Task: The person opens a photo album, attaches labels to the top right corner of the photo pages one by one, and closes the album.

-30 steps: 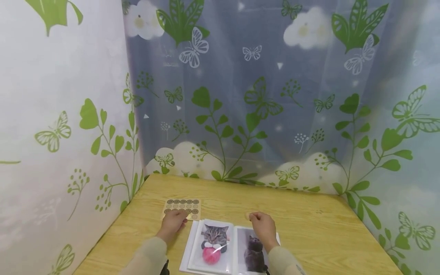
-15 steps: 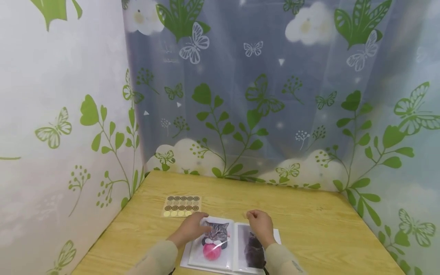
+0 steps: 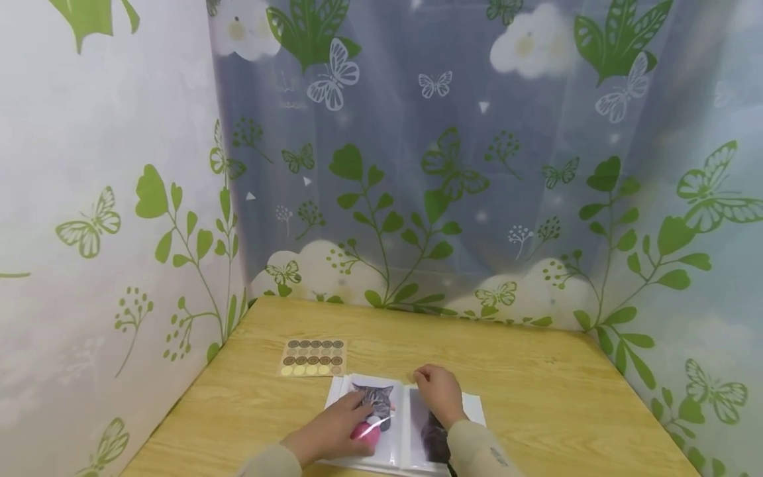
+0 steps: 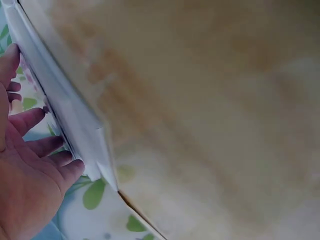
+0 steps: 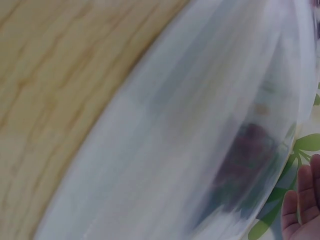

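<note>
An open photo album (image 3: 473, 405) lies at the front of the table, with a tabby cat and pink ball photo (image 3: 381, 397) on its left page. A dark grey cat photo (image 3: 434, 440) fills the right page, partly covered by my right hand (image 3: 442, 396). That hand pinches a small, pale round sticker (image 3: 411, 376) between thumb and fingertips, above the album's top edge. My left hand (image 3: 334, 427) rests on the left page, fingers extended. In the left wrist view its fingers (image 4: 47, 145) lie along the album's pages (image 4: 75, 115).
A sheet of round stickers (image 3: 314, 358) in brown, tan and yellow rows lies beyond the album's top left corner; its bottom right spot is bare. Patterned curtains (image 3: 381, 218) enclose the wooden table (image 3: 536, 377) at the back and sides.
My left hand has left the sticker sheet and moved right and nearer, onto the album's left page. My right hand has shifted slightly left with the sticker.
</note>
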The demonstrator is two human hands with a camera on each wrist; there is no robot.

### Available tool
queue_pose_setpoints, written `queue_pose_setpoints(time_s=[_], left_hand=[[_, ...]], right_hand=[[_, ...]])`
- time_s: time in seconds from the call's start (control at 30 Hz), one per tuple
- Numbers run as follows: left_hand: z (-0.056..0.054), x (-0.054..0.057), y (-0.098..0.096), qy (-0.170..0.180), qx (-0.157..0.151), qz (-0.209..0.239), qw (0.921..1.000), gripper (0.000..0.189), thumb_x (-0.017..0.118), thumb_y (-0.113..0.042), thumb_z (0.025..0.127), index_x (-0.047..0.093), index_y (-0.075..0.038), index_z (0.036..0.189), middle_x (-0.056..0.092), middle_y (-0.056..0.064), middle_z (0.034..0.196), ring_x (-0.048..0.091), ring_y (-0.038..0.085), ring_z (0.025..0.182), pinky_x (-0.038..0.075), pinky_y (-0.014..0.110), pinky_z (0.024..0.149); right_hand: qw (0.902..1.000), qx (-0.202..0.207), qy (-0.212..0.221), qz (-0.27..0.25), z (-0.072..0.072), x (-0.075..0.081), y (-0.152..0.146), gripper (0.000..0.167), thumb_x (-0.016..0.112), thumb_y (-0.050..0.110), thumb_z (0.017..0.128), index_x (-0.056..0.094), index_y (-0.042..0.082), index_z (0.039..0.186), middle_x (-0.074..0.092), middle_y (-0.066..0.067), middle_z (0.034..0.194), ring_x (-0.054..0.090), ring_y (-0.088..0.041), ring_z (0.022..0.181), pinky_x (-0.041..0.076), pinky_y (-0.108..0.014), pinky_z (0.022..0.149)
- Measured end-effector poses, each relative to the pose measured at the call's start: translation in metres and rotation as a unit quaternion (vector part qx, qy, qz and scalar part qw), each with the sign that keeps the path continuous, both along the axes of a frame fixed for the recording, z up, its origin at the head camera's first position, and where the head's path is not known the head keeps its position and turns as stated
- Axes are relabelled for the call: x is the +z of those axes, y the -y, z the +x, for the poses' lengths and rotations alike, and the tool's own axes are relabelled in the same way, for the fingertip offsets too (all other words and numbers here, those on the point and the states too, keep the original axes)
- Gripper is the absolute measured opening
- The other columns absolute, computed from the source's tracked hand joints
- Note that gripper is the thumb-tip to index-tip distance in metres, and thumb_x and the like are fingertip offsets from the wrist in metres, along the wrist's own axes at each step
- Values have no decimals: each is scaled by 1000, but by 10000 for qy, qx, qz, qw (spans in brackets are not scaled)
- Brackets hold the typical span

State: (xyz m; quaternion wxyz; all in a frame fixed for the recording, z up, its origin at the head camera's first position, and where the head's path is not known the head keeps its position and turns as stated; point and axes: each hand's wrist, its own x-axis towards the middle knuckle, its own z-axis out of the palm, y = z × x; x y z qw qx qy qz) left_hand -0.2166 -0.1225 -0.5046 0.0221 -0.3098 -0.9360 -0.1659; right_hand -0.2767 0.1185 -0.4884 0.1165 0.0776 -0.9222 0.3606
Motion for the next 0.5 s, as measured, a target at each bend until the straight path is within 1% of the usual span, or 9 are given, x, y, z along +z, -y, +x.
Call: queue_pose_setpoints(time_s=[0.13, 0.23, 0.4, 0.5], left_hand=[[6, -3, 2, 246, 189, 97, 9995, 82, 74, -54, 81, 52, -6, 143, 39, 24, 150, 37, 42, 138, 34, 53, 111], [7, -3, 2, 382, 270, 104, 9988, 81, 75, -53, 80, 52, -7, 143, 39, 24, 151, 37, 42, 139, 34, 52, 111], [8, -4, 3, 489, 336, 82, 9982, 78, 76, -52, 80, 54, -9, 142, 40, 23, 151, 37, 42, 138, 35, 53, 111], [8, -4, 4, 551, 346, 109, 9978, 78, 75, -52, 81, 54, -9, 142, 40, 23, 151, 37, 41, 139, 35, 53, 111]], right_hand=[[9998, 70, -111, 154, -2, -2, 4, 17, 64, 20, 96, 75, 8, 98, 72, -2, 88, 60, -14, 71, 51, -35, 63], [9986, 206, -278, 408, -4, -5, 8, 15, 65, 20, 95, 76, 9, 94, 71, 0, 84, 58, -12, 68, 50, -34, 62], [9933, 442, -503, 943, -9, -11, 17, 14, 65, 18, 95, 75, 10, 92, 71, 1, 81, 58, -11, 66, 50, -33, 61], [9909, 467, -522, 1146, -10, -10, 24, 14, 64, 19, 95, 75, 11, 92, 71, 1, 82, 58, -11, 66, 51, -35, 62]])
